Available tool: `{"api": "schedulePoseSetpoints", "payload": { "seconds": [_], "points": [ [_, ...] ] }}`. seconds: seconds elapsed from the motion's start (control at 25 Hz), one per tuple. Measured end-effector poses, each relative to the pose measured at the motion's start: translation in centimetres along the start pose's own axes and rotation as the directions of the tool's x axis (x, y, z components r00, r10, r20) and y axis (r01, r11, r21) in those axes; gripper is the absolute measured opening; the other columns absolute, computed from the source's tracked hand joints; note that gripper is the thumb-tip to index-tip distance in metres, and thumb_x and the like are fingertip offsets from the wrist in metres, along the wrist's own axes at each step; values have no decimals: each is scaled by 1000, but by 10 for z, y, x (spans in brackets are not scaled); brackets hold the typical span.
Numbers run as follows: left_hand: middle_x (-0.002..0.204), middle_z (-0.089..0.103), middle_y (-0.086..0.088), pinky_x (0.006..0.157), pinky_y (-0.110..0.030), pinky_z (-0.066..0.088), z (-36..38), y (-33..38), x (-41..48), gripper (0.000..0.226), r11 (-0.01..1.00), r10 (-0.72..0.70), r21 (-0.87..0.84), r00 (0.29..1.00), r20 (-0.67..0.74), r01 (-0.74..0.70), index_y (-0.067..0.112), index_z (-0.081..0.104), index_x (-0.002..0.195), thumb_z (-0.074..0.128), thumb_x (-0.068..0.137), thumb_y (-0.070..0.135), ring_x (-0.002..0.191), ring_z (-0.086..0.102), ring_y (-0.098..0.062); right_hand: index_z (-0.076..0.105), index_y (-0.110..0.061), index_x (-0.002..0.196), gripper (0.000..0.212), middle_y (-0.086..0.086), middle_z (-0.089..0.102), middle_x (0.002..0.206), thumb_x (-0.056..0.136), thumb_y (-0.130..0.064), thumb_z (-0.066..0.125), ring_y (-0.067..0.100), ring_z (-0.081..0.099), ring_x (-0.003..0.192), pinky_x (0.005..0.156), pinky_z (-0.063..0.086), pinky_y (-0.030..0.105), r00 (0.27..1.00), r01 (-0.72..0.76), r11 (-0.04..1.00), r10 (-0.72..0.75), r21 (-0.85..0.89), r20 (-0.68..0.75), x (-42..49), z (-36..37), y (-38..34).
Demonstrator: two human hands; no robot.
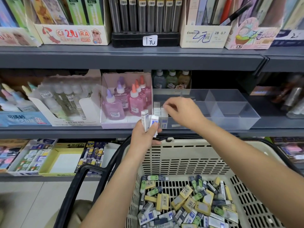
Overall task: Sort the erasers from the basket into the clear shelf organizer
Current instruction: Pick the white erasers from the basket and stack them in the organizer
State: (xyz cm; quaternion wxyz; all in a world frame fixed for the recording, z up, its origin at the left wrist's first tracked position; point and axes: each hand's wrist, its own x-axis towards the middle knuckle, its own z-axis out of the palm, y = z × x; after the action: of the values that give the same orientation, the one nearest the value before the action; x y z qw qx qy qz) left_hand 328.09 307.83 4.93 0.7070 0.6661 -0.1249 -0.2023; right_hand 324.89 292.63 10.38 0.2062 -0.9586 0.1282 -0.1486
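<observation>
A cream plastic basket (185, 150) with black handles sits low in view, holding several erasers (187, 201) in white-blue, yellow and green sleeves. On the middle shelf stands the clear shelf organizer (230, 111) with several compartments. A few white-blue erasers (157, 110) stand upright in its front left compartment. My left hand (145, 135) grips a small bunch of white-blue erasers (148, 121) just in front of the shelf edge. My right hand (182, 112) reaches into the front left compartment, fingertips pinching the top of an upright eraser (164, 112).
A white box of pink and purple glue bottles (125, 99) stands directly left of the organizer. More glue bottles (65, 99) sit further left. Small bottles (171, 79) stand behind the organizer. The upper shelf holds pencil lead boxes; the lower shelf holds eraser boxes (32, 157).
</observation>
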Motion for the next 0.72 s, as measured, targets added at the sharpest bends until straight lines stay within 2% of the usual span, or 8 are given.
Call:
{"api": "schedulePoseSetpoints", "payload": {
  "seconds": [0.12,0.2,0.24,0.32,0.4,0.48,0.56,0.72],
  "points": [
    [97,65,2,50,-21,52,-1,0,-2,18,999,38,14,999,38,-39,30,58,97,58,90,14,85,65,-8,69,-21,86,17,-5,68,76,87,-36,60,8,59,67,65,47,24,993,-62,978,40,200,112,-21,4,-15],
    [95,66,-1,50,-20,51,-1,-1,-2,15,999,45,17,998,47,-46,26,60,99,59,89,14,80,64,-6,65,-19,80,8,-5,65,66,86,-24,64,3,58,56,58,45,17,979,-149,933,93,328,182,-26,4,-18],
    [96,66,-4,50,-20,51,-1,-1,-3,12,999,38,-2,998,51,-38,22,60,101,58,91,18,80,64,-7,64,-17,78,8,-2,64,64,87,-19,64,3,58,53,55,46,16,972,-196,894,122,403,202,-26,2,-18],
    [98,66,-8,53,-21,52,-2,-1,-2,20,998,3,-65,998,57,0,14,60,107,51,95,27,82,64,-11,62,-12,80,9,6,66,68,88,-11,61,4,61,54,52,49,14,950,-298,774,182,559,254,-25,-1,-16],
    [96,67,-7,54,-22,52,-4,-1,0,17,987,-48,-153,998,47,55,13,60,103,48,97,24,78,65,-12,61,-6,87,4,8,68,72,89,-9,60,3,63,55,54,52,14,934,-353,692,218,629,284,-26,-4,-13],
    [96,67,-7,56,-22,53,-4,-1,1,13,985,-55,-160,998,29,59,14,60,99,47,96,12,74,67,-10,62,-4,91,5,6,68,71,89,-8,60,3,64,55,56,53,15,937,-347,686,218,640,274,-27,-6,-9],
    [99,67,-8,57,-21,54,-3,-1,1,15,992,-35,-124,999,6,35,11,57,104,45,96,7,76,68,-9,63,-8,87,1,5,68,71,88,-8,62,3,64,56,59,54,17,950,-310,699,218,644,221,-25,-11,-5],
    [92,67,-2,54,-20,53,-4,1,3,17,991,23,-131,995,-98,-36,11,53,110,43,97,8,74,67,-5,60,-19,80,9,6,70,75,85,-14,65,12,69,69,68,56,24,958,-227,776,286,588,-7,3,-27,11]
  ]
}}
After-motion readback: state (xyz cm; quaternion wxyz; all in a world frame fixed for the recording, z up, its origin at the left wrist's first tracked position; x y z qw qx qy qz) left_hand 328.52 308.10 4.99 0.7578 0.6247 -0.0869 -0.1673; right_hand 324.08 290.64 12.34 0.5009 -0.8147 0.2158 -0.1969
